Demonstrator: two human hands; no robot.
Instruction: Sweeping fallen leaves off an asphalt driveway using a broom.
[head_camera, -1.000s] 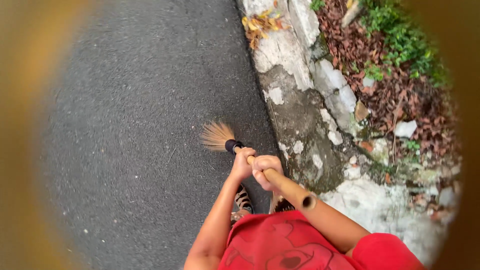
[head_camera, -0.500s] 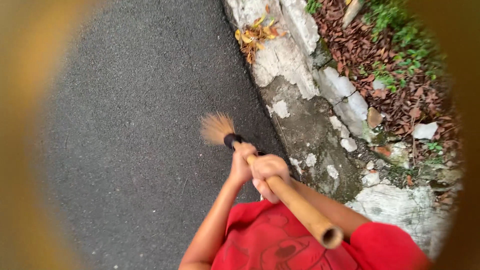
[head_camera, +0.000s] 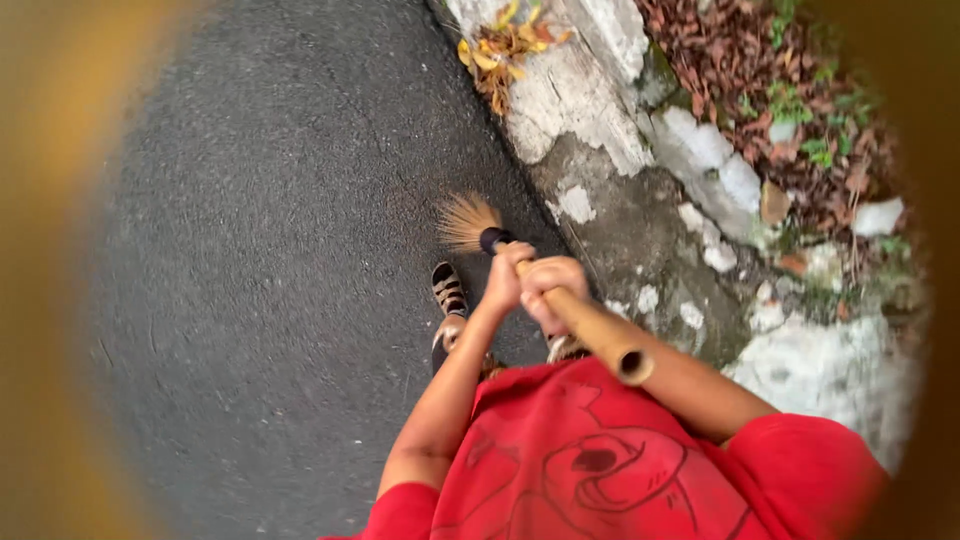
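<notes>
Asphalt road (head_camera: 260, 250) under you, blurred rim hides frame edges. Your left hand (head_camera: 506, 280), right hand (head_camera: 550, 285): fingers wrapped tight round bamboo broom handle (head_camera: 590, 335); bristles (head_camera: 465, 220) blurred, left sandal (head_camera: 448, 290) partly hidden.

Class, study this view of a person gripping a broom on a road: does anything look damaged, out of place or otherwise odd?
Yes. The concrete kerb beside the asphalt road is cracked and patchy, its white coating flaking off. A small heap of yellow-brown leaves lies at its edge. Both hands, left hand and right hand, grip the broom normally.
</notes>
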